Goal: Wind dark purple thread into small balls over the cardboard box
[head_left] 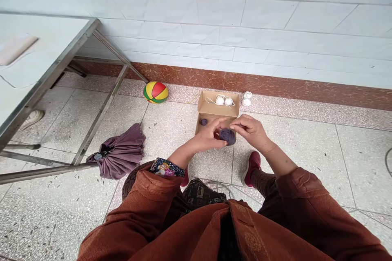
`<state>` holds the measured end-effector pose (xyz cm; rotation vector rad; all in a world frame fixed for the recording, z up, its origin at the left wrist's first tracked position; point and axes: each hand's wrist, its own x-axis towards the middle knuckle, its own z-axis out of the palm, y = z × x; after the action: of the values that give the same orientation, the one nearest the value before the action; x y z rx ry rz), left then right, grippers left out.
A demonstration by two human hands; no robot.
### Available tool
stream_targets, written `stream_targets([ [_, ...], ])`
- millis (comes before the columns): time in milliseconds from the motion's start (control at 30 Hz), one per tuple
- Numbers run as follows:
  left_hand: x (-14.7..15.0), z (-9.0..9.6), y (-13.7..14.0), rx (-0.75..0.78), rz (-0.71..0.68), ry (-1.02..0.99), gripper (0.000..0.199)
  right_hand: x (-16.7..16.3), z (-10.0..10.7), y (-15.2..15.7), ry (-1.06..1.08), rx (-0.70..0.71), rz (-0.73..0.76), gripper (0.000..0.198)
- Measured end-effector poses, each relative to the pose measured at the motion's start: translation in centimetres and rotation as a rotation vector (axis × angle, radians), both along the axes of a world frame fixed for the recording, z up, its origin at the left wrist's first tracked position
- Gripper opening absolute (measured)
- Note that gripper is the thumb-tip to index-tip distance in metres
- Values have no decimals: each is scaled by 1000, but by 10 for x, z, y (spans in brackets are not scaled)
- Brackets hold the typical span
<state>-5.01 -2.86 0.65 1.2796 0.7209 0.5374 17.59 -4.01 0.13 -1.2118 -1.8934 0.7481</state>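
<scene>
My left hand (211, 135) is closed round a dark purple ball of yarn (227, 136), holding it in front of an open cardboard box (199, 124). At the ball's upper right, the thumb and forefinger of my right hand (249, 129) are pinched together, seemingly on the yarn's end; the strand itself is too fine to make out clearly. A smaller purple yarn ball (203, 122) lies in the box's left part. Two white yarn balls (224, 100) with loose strands rest against the raised lid.
Two more white balls (246, 98) sit on the floor right of the box. A colourful ball (155, 92) lies by the wall. On the left are a metal-framed table (105, 108) and a folded purple umbrella (122, 151). My red shoes (251, 167) flank the space below the box.
</scene>
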Motion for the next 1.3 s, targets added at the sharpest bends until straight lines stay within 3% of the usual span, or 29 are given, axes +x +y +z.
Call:
stream_targets([
  [67,0,3,-2,-61,-73,-155,87,-3,-3,2,27,-15,-59,21],
  [133,0,6,-3,-102,-62,-252,75,-6,-7,3,43,-43,-89,21],
  [233,0,8,-3,-181,67,-324,54,-9,-12,2,42,-73,-69,19],
  [400,-2,4,1,-363,264,-401,49,-16,-16,-5,-29,-68,-3,15],
  [533,-1,-3,6,-356,405,-286,43,-21,-12,-11,-43,-88,130,18],
  [633,0,-10,9,-185,437,-71,47,-22,-3,-13,23,-101,216,19],
  [733,1,-13,9,45,384,154,65,-18,5,-11,72,-119,202,19],
  [800,2,-12,6,110,293,223,80,-14,8,-8,90,-125,143,19],
  [933,3,-3,0,7,12,19,92,-7,2,-1,116,-132,24,20],
  [1000,3,2,0,-76,-37,-156,89,-7,-4,1,116,-144,-6,22],
  [1067,3,3,1,-141,35,-270,76,-10,-11,2,89,-169,-12,22],
  [1167,3,-2,7,-203,260,-303,51,-16,-17,-2,13,-171,38,20],
  [1300,3,-11,14,-111,481,-60,44,-21,-13,-9,-80,-117,195,19],
])
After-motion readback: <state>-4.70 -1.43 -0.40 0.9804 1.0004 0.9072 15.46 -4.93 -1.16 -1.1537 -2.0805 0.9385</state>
